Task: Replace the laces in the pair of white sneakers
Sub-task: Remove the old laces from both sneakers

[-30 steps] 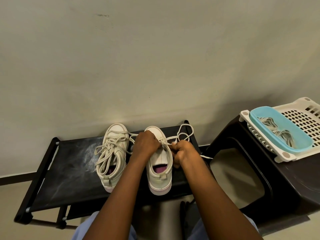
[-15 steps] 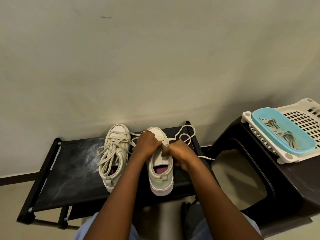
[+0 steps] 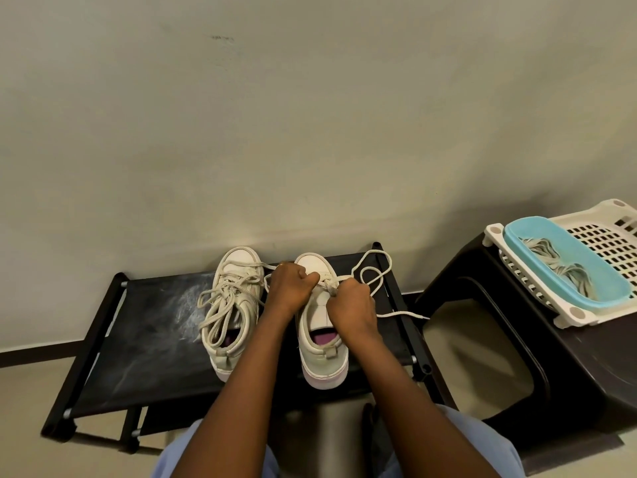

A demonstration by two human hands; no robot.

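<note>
Black rack (image 3: 144, 322) against pale wall (image 3: 310, 132) bears both sneakers (image 3: 238, 267).

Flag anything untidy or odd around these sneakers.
The left sneaker has slack laces spilling over its side. The lace of the right sneaker trails off the black rack edge. A pale dusty smear marks the rack. Nothing looks damaged.

Light: dim, flat indoor light; the wall (image 3: 310, 115) is evenly lit.
Shadows: a soft band lies at the wall's foot, and it is dark under the stool (image 3: 586, 367).
Glare: pale sheen on the rack (image 3: 138, 332).
Focus: the sneakers (image 3: 224, 353) are sharp; the edges are softer.
Distortion: wide-angle bowing at the sides.
</note>
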